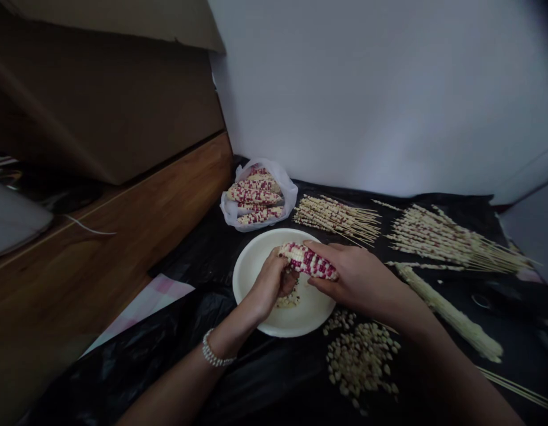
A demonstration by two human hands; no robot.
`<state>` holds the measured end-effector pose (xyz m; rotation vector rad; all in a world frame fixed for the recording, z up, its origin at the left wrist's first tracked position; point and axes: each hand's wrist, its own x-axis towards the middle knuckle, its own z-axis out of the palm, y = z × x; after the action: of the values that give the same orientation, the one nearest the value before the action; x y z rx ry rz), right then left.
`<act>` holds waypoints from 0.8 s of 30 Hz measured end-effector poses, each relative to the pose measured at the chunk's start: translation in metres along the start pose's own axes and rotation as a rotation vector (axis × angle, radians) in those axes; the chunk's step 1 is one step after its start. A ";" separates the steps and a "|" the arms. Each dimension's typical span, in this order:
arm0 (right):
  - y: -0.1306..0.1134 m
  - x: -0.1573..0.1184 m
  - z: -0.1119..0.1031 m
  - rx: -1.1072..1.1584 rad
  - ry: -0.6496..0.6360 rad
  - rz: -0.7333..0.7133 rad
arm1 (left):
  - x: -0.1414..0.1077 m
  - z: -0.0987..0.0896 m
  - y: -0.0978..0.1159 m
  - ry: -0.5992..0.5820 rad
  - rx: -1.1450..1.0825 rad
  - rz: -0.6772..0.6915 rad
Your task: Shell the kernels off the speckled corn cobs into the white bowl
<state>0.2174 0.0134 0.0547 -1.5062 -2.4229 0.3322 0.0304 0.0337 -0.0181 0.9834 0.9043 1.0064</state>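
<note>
White bowl [307,316] below; at left, pinching the left end of the corn cob [308,260] in left hand [267,284] fingers; holding it lengthwise left-right, dipping right; at right, clasping its other end in right hand [351,264] fingers, neither hand nearer.

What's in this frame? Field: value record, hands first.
left hand: at left end of corn cob
right hand: grips cob's right end
under cob: white bowl, some kernels inside
beyond bowl: plastic bag of cobs
right of bag: two bunches of kernel-covered sticks
surface: black plastic sheet, kernel pile
</note>
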 end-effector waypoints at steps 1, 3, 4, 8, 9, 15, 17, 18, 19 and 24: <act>-0.002 0.000 0.000 -0.011 -0.001 0.003 | 0.000 0.000 -0.001 0.008 0.005 -0.001; -0.003 0.000 0.000 -0.008 -0.007 0.004 | -0.001 0.000 -0.001 0.018 0.018 -0.007; -0.004 0.000 -0.001 0.010 -0.011 0.002 | -0.001 0.000 0.000 0.026 0.021 -0.014; -0.001 0.003 -0.004 0.170 -0.019 -0.024 | -0.005 0.005 0.005 0.089 -0.027 -0.044; 0.001 0.003 -0.005 0.198 -0.019 -0.029 | -0.006 0.006 0.008 0.090 -0.046 -0.053; 0.010 0.003 -0.008 0.169 0.012 -0.045 | -0.010 0.007 0.020 -0.036 -0.140 -0.086; 0.012 0.003 -0.008 0.141 0.021 -0.047 | -0.009 0.007 0.021 -0.047 -0.179 -0.106; 0.012 0.003 -0.007 0.129 0.023 -0.044 | -0.009 0.007 0.022 -0.048 -0.191 -0.115; 0.012 0.003 -0.007 0.119 0.022 -0.039 | -0.008 0.006 0.021 -0.051 -0.198 -0.122; 0.009 0.002 -0.004 0.078 -0.008 0.000 | -0.006 0.006 0.016 -0.047 -0.165 -0.104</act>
<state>0.2257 0.0193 0.0552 -1.4737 -2.3871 0.4287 0.0300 0.0299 -0.0001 0.8097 0.8118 0.9497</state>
